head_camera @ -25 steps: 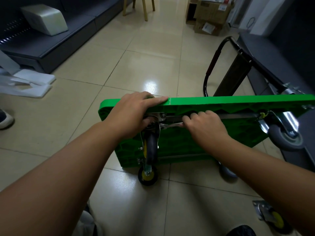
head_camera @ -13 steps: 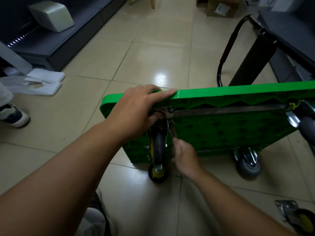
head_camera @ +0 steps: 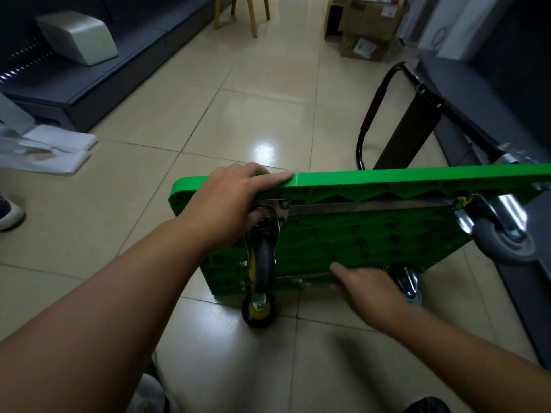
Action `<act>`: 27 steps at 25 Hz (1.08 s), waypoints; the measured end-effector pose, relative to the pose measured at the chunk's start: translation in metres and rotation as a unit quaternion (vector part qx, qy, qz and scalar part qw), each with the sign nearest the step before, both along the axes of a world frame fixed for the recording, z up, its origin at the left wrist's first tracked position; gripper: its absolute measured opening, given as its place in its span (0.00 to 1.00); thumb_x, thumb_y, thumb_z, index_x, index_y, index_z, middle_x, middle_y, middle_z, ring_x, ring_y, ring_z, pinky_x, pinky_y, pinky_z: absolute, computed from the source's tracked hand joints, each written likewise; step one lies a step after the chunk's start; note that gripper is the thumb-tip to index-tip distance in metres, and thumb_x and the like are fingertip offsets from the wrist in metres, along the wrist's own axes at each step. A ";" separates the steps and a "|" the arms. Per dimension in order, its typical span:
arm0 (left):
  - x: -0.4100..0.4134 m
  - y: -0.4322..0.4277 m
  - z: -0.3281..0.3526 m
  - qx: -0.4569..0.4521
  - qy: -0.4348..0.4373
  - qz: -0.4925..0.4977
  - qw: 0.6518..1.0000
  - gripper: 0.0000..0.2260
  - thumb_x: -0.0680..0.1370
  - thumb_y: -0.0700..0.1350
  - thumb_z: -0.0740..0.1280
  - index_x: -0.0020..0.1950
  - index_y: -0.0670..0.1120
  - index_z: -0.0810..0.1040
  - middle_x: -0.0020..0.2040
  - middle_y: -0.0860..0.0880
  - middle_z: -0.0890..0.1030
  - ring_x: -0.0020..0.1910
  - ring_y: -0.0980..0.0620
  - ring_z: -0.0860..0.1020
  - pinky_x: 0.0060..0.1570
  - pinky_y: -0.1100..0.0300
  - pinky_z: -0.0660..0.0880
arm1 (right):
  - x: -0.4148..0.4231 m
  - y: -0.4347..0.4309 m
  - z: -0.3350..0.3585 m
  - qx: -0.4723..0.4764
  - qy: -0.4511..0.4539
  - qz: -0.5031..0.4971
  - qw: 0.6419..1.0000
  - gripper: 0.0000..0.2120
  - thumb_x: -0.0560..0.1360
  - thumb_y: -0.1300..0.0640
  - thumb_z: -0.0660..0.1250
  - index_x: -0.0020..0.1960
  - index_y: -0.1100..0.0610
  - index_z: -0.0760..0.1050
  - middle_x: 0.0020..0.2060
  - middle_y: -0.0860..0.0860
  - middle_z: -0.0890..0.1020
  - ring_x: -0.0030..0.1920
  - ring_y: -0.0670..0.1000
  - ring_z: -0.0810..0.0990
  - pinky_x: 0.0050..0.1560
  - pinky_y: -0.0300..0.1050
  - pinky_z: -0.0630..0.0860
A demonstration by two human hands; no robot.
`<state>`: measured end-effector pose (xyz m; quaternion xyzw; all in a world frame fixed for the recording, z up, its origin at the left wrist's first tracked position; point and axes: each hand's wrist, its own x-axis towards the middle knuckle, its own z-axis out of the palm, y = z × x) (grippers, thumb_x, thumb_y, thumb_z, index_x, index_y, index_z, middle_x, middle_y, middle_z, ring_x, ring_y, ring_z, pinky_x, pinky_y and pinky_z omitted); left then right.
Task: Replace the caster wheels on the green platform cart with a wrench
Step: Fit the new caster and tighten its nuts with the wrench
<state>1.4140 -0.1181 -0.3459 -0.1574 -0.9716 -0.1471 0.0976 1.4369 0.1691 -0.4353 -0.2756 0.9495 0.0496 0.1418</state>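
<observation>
A green cart (head_camera: 372, 234) stands on its long edge on the tiled floor (head_camera: 268, 99), underside facing the viewer. Two hands are in view. The left hand (head_camera: 226, 204) grips the top edge near the left corner, fingers over the rim and thumb by a caster plate. The right hand (head_camera: 366, 287) is low, by the bottom edge, and blurred, so I cannot tell whether it holds anything. Four wheels show: the upper black caster (head_camera: 262, 260) and lower black caster (head_camera: 258, 311) at left, and the upper grey caster (head_camera: 501, 245) and lower grey caster (head_camera: 413, 289) at right.
</observation>
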 end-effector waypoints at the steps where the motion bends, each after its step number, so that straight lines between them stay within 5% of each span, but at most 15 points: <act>1: 0.000 0.000 0.000 -0.001 0.000 0.001 1.000 0.34 0.76 0.48 0.73 0.78 0.63 0.63 0.67 0.51 0.77 0.62 0.46 0.73 0.60 0.49 0.70 | -0.008 0.003 0.022 -0.052 0.050 0.023 0.997 0.09 0.82 0.49 0.63 0.59 0.52 0.70 0.43 0.52 0.84 0.42 0.58 0.82 0.36 0.46 0.66; 3: -0.001 0.000 -0.001 -0.002 0.004 0.001 1.000 0.34 0.76 0.48 0.73 0.78 0.63 0.63 0.67 0.51 0.77 0.62 0.47 0.73 0.61 0.50 0.70 | -0.025 0.000 0.055 -0.140 0.171 0.069 0.973 0.07 0.77 0.55 0.71 0.48 0.54 0.74 0.32 0.50 0.79 0.29 0.53 0.74 0.32 0.42 0.62; 5: -0.001 0.000 -0.002 0.000 0.007 -0.001 1.000 0.34 0.76 0.48 0.73 0.78 0.63 0.63 0.66 0.51 0.77 0.62 0.46 0.74 0.60 0.49 0.70 | -0.038 -0.014 0.077 -0.143 0.243 0.104 0.954 0.07 0.75 0.57 0.73 0.44 0.56 0.74 0.29 0.49 0.76 0.26 0.51 0.65 0.32 0.42 0.59; 12: -0.002 -0.001 -0.003 0.008 0.009 -0.001 1.000 0.33 0.77 0.47 0.73 0.78 0.63 0.63 0.66 0.51 0.77 0.63 0.46 0.73 0.62 0.48 0.70 | -0.056 -0.028 0.060 -0.076 0.281 0.090 0.952 0.10 0.74 0.53 0.75 0.45 0.55 0.74 0.27 0.49 0.75 0.24 0.53 0.67 0.29 0.42 0.58; 18: -0.004 -0.002 -0.007 0.010 0.012 -0.008 1.000 0.32 0.76 0.48 0.73 0.78 0.61 0.65 0.66 0.50 0.77 0.60 0.45 0.74 0.59 0.47 0.71 | -0.062 -0.017 0.032 -0.125 0.285 0.040 0.950 0.12 0.75 0.46 0.71 0.43 0.54 0.75 0.26 0.50 0.77 0.24 0.55 0.76 0.28 0.40 0.59; 22: -0.004 -0.003 -0.008 0.003 0.007 -0.010 1.000 0.32 0.76 0.48 0.72 0.78 0.61 0.66 0.66 0.50 0.77 0.60 0.46 0.74 0.59 0.46 0.71 | -0.060 -0.019 -0.015 -0.191 0.230 -0.010 0.954 0.14 0.79 0.47 0.64 0.38 0.54 0.75 0.25 0.49 0.75 0.23 0.53 0.74 0.28 0.39 0.60; 24: -0.003 -0.004 -0.009 -0.010 0.012 -0.010 1.000 0.33 0.76 0.47 0.73 0.78 0.60 0.66 0.66 0.50 0.77 0.60 0.45 0.75 0.58 0.47 0.72 | -0.044 -0.031 -0.048 -0.301 0.146 -0.088 0.938 0.17 0.81 0.47 0.60 0.36 0.53 0.72 0.25 0.48 0.72 0.23 0.50 0.70 0.27 0.39 0.60; 26: -0.004 -0.004 -0.007 -0.017 0.015 -0.011 1.000 0.32 0.75 0.47 0.72 0.78 0.59 0.67 0.66 0.49 0.77 0.60 0.45 0.75 0.58 0.47 0.72 | -0.022 -0.068 -0.072 -0.424 -0.046 -0.213 0.879 0.17 0.84 0.49 0.56 0.38 0.51 0.71 0.27 0.47 0.72 0.26 0.47 0.69 0.28 0.42 0.63; 27: -0.005 -0.004 -0.006 -0.015 0.017 -0.014 1.000 0.32 0.75 0.47 0.72 0.78 0.59 0.67 0.65 0.49 0.77 0.59 0.45 0.75 0.57 0.47 0.72 | -0.010 -0.090 -0.076 -0.488 -0.157 -0.272 0.814 0.16 0.85 0.50 0.55 0.40 0.51 0.72 0.29 0.48 0.74 0.28 0.46 0.71 0.31 0.42 0.67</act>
